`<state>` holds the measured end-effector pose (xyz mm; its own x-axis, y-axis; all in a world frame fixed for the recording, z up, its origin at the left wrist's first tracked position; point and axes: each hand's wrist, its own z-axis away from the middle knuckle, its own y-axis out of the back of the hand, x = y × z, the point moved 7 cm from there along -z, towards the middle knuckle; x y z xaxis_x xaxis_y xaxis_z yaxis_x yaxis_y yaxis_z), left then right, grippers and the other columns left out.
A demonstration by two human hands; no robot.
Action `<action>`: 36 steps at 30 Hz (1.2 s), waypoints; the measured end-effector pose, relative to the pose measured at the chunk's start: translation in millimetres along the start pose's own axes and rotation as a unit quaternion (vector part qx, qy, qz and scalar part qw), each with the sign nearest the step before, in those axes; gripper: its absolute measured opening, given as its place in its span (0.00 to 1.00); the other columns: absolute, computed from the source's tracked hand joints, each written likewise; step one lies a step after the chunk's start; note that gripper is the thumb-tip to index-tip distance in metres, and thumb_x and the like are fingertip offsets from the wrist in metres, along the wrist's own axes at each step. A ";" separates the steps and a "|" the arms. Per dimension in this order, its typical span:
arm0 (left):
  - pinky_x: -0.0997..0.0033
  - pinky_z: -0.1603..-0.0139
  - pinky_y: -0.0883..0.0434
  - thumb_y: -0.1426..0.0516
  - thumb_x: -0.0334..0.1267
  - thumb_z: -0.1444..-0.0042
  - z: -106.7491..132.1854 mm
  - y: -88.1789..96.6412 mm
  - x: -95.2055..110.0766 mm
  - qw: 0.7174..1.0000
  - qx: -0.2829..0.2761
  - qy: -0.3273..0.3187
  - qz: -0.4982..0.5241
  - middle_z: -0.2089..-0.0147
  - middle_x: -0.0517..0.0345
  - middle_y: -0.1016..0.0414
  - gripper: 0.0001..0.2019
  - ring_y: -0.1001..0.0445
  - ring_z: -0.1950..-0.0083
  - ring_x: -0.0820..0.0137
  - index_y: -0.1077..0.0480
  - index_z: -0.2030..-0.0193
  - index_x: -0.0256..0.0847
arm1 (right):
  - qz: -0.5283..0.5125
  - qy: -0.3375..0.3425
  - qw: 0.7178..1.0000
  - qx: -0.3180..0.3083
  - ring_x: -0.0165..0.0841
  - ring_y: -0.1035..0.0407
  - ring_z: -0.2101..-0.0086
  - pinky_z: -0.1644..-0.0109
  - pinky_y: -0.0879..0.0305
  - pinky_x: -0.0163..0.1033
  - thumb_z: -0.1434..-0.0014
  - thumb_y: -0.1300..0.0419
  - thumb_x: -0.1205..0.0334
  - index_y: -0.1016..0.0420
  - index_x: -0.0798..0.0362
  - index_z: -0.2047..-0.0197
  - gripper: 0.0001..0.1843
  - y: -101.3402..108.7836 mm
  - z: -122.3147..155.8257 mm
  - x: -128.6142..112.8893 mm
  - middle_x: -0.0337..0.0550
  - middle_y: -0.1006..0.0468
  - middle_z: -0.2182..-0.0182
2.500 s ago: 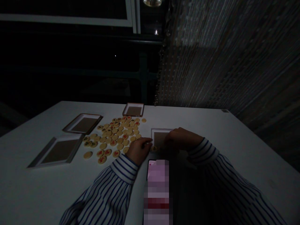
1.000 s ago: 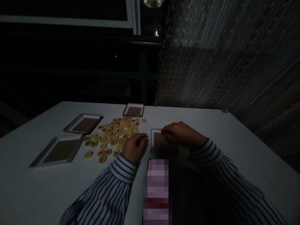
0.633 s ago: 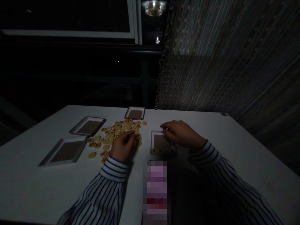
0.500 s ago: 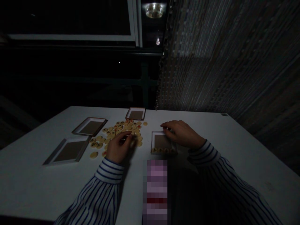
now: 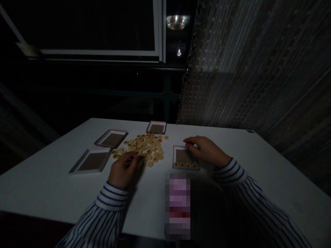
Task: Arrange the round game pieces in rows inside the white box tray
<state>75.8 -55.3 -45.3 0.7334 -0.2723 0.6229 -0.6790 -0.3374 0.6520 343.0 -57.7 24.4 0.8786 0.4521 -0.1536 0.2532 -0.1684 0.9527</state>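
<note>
My left hand is at the near edge of a pile of round Chinese chess pieces, with its thumb and fingers curled together. Whatever is between the fingertips is too dim to make out. My right hand hangs over the right side of a small shallow box, its fingers stretched forward and the thumb apart, with no piece visible in it. Inside that box, several pieces with dark characters stand in a row along the near side. Some pieces in the pile show red or black characters, others are plain side up.
Two shallow open boxes stand left of the pile, a nearer one and a farther one. Another box is behind the pile. A blurred-out pinkish patch covers the front middle. A bead curtain hangs beyond the white table.
The view has shifted, so the table's things appear farther right. My left hand has drawn back left and nearer. Red-marked pieces now show where it was. My right hand stays by the box.
</note>
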 end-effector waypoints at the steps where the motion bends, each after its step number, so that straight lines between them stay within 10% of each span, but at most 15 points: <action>1: 0.69 0.63 0.29 0.51 0.47 0.49 0.3 3.3 -2.2 1.000 0.005 0.000 -0.001 0.59 0.53 0.27 0.17 0.27 0.64 0.68 0.31 0.60 0.40 | -0.003 -0.005 1.000 0.001 0.33 0.33 0.59 0.55 0.41 0.37 0.42 0.55 0.62 0.31 0.54 0.53 0.18 0.5 0.4 0.4 0.44 0.26 0.58; 36: 0.67 0.56 0.33 0.51 0.42 0.47 7.3 3.5 -36.1 0.991 0.104 -0.064 -0.048 0.64 0.52 0.26 0.13 0.29 0.60 0.67 0.29 0.66 0.37 | -0.132 0.067 0.989 0.029 0.31 0.32 0.61 0.59 0.39 0.36 0.41 0.54 0.60 0.30 0.52 0.55 0.16 -18.3 -66.8 -74.5 0.42 0.25 0.60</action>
<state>47.2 -53.2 -68.7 0.8016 -0.3377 0.4933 -0.5941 -0.5423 0.5941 245.8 -29.8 35.9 0.7180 0.5990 -0.3545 0.4930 -0.0780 0.8665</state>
